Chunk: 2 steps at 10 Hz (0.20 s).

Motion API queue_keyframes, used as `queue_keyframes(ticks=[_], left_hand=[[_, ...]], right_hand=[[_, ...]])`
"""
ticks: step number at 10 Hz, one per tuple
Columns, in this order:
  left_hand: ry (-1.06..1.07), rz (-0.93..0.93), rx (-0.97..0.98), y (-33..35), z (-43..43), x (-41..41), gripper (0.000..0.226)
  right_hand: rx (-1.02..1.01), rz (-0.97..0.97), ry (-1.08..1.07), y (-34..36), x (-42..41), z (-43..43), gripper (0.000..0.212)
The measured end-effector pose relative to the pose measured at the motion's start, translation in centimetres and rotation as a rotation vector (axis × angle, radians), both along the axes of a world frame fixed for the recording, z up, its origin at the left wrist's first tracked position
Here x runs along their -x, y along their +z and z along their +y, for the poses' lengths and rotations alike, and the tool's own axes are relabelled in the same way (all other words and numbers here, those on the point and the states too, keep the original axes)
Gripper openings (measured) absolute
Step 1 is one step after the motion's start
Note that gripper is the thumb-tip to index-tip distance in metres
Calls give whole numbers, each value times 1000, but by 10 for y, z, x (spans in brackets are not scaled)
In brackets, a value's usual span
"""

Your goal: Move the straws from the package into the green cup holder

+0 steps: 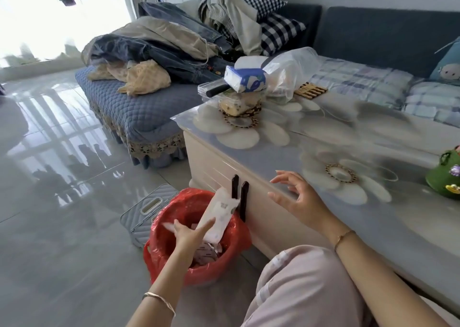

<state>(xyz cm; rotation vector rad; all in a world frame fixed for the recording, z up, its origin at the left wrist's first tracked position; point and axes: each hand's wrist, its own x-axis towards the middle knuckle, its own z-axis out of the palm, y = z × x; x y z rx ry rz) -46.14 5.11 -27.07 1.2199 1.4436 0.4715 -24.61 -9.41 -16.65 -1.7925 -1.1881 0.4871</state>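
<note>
**Wrapper Goes Over the Bin**

Grey shiny floor tiles fill the room, and a low table [323,137] with big flower pictures sits at about 3 o'clock. Down at 7 o'clock is one bin with a red bag [174,272] in it. The left hand [191,232] holds one white package [219,217] by its lower end, right over the bin. One finger lies long across the front, and the thumb is hidden behind. I think the package is held there so it can drop in as rubbish.

The right hand [296,197] floats just above the table edge, with its fingers spread apart and holding nothing. It may be there for balance.

One green cup holder [443,180] stands on the table far out at 3 o'clock, well apart from both hands and cut off by the edge. I see no straws, so I cannot tell if they are inside it.

Two dark handles [240,195] stick up just beside the package. One blue tissue pack [245,80] sits at 12 o'clock.
</note>
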Motion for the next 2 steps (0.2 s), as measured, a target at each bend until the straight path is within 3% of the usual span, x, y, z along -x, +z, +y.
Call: queue_keyframes(ticks=[1, 2], left_hand=[[-38, 83, -177, 7, 0, -8, 127], [-70, -88, -287, 22, 2, -21, 100]], right_hand=[[-17, 8, -8, 0, -1, -3, 21], [-14, 30, -19, 0, 0, -4, 21]])
